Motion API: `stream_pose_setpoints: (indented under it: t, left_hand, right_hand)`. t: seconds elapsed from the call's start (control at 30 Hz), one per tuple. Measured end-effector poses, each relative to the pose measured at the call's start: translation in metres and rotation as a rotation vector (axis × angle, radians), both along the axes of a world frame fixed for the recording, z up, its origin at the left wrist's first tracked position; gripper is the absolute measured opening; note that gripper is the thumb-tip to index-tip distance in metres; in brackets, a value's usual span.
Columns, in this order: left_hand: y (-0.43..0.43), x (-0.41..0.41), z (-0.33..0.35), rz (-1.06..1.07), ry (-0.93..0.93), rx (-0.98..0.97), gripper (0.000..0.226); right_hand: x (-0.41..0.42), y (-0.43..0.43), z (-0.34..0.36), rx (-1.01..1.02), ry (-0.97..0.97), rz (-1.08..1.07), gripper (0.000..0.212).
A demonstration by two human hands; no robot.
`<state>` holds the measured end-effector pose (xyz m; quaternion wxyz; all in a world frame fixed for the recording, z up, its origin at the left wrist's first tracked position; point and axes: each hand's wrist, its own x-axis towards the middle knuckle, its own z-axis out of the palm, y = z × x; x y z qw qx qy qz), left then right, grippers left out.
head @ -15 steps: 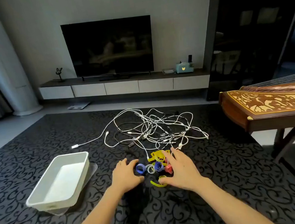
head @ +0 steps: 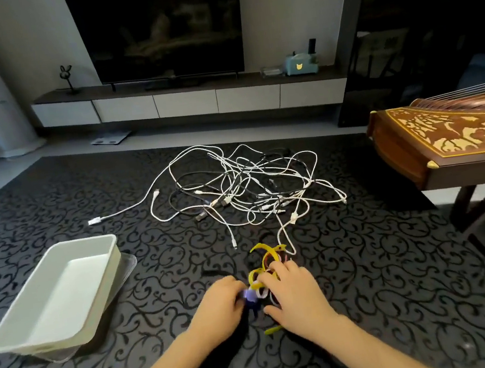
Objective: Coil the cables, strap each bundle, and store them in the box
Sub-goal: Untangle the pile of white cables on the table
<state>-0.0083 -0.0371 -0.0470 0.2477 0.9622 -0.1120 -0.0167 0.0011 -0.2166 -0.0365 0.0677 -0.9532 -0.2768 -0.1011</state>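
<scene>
At the far left of the dark patterned counter [head: 365, 260] we see the white box [head: 17, 341], open-topped and with nothing inside, sitting on a clear lid [head: 129, 264]. Further back, near the middle, the cables [head: 245, 189] lie in one loose tangle of white and black, uncoiled, with a single white plug end trailing out toward the left. They are well apart from the box.

Close to the near edge, the left hand [head: 219, 307] has its fingers curled inward, pinching a blue strap [head: 249, 297] at the left side of the pile of straps [head: 267, 264]. The picture is blurred just there. The pile, mostly yellow with some red, lies just in front of the tangle. The right hand [head: 296, 297] rests on the pile with its fingers bent down among the yellow loops; we cannot tell whether they grip one.

At the far right stands a wooden zither [head: 447, 136], beside the counter.
</scene>
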Motion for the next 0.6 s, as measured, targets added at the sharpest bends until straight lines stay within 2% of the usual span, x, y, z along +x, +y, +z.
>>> stream_pose_setpoints:
  t: [0.13,0.27,0.37,0.43,0.53,0.6]
  left_hand:
    - [-0.061,-0.006,0.010,-0.217,0.024,-0.022,0.021]
    - [-0.133,0.014,0.018,-0.318,0.051,-0.012,0.018]
    - [-0.185,0.038,0.020,-0.326,0.056,-0.033,0.015]
    - [-0.210,0.054,0.023,-0.289,0.050,-0.070,0.021]
    - [-0.222,0.074,0.028,-0.250,0.062,-0.102,0.039]
    - [-0.210,0.079,0.033,-0.200,-0.030,-0.116,0.044]
  right_hand:
    - [-0.015,-0.053,-0.001,0.016,-0.025,-0.036,0.051]
    - [-0.012,-0.113,0.004,-0.052,0.018,-0.183,0.051]
    - [0.004,-0.158,0.010,-0.081,0.089,-0.322,0.045]
    - [0.019,-0.179,0.018,-0.121,0.160,-0.409,0.041]
    - [0.037,-0.195,0.029,-0.121,0.216,-0.511,0.049]
    - [0.044,-0.199,0.037,-0.149,0.229,-0.529,0.059]
